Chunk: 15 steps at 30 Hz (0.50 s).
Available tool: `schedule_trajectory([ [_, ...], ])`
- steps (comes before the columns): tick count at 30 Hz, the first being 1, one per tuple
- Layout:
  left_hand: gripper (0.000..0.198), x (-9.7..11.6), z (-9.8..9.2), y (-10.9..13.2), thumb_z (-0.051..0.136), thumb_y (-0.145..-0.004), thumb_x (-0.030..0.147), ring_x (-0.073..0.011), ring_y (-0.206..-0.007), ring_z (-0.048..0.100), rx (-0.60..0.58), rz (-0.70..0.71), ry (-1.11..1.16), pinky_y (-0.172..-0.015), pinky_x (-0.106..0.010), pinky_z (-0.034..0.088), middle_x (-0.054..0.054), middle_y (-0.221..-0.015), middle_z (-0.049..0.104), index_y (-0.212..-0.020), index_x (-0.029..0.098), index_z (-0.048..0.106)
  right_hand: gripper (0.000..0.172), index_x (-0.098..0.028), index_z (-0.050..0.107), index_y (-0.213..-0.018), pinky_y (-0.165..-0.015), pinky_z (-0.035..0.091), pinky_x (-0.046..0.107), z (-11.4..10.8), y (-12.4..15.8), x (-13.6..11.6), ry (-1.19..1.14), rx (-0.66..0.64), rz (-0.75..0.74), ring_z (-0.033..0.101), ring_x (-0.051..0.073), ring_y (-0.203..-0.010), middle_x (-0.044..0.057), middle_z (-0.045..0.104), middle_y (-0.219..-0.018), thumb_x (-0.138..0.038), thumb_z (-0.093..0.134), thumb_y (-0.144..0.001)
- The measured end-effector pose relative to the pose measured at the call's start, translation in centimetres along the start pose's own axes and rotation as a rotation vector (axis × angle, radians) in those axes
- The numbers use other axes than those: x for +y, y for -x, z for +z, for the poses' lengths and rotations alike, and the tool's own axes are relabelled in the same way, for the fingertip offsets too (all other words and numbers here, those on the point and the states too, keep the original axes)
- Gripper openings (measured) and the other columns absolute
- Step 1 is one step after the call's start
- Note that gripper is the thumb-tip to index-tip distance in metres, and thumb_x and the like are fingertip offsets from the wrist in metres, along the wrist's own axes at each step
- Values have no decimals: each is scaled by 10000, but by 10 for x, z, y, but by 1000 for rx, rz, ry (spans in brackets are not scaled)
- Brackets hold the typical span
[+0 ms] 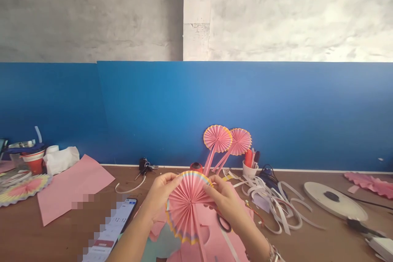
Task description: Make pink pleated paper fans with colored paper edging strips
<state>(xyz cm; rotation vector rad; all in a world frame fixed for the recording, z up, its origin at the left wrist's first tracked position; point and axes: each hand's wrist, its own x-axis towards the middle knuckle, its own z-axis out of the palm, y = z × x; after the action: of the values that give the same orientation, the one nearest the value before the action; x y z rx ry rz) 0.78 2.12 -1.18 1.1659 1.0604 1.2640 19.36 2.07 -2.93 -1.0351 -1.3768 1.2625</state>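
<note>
A round pleated pink paper fan (184, 206) with a yellow and pale blue scalloped edge is held up in front of me. My left hand (161, 194) pinches its upper left rim between thumb and fingers. On the upper right rim, my right hand (222, 196) grips it the same way. A narrow pink strip hangs down from the fan's middle. Below lie pink paper sheets (222, 237) and a pale blue-green piece (166, 241). The dark handle of scissors (224, 223) shows beside my right hand.
Two finished-looking paper fans (217, 138) lean against the blue partition (153, 110). To the right are curled white strips (285, 208), a pen cup (250, 170) and a round white disc (334, 200). A phone (113, 229), pink sheet (73, 188) and red cup (33, 161) lie left.
</note>
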Motion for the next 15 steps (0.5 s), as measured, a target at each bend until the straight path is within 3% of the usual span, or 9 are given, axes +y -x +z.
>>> schedule_trajectory([
  [3, 258, 1, 0, -2, 746, -637, 386, -117, -572, 554, 79, 33, 151, -571, -210, 413, 20, -612, 613, -662, 162, 622, 272, -189, 538, -788, -532, 420, 218, -4, -3, 0, -49, 45, 0, 494, 99, -535, -40, 520, -607, -454, 597, -767],
  [9, 245, -7, 10, -1, 741, -615, 342, -131, -586, 571, 272, 61, 435, -574, -229, 438, 27, -622, 605, -654, 176, 566, 112, -220, 567, -751, -585, 436, 222, 1, 0, -1, -109, 66, -9, 502, 126, -650, -24, 535, -716, -328, 591, -740],
  [12, 219, -13, 14, 0, 708, -635, 332, -150, -640, 586, 380, 60, 488, -589, -243, 451, 21, -662, 608, -679, 182, 555, 169, -219, 489, -665, -599, 448, 227, 0, -1, 1, -150, 80, -2, 465, 121, -624, -32, 469, -665, -334, 580, -747],
  [15, 196, -13, 13, 1, 673, -666, 335, -137, -611, 562, 379, 79, 436, -557, -228, 434, 36, -644, 583, -692, 193, 541, 207, -217, 447, -651, -587, 440, 226, -5, -4, 1, -128, 87, -1, 443, 115, -595, -40, 446, -633, -342, 587, -738],
])
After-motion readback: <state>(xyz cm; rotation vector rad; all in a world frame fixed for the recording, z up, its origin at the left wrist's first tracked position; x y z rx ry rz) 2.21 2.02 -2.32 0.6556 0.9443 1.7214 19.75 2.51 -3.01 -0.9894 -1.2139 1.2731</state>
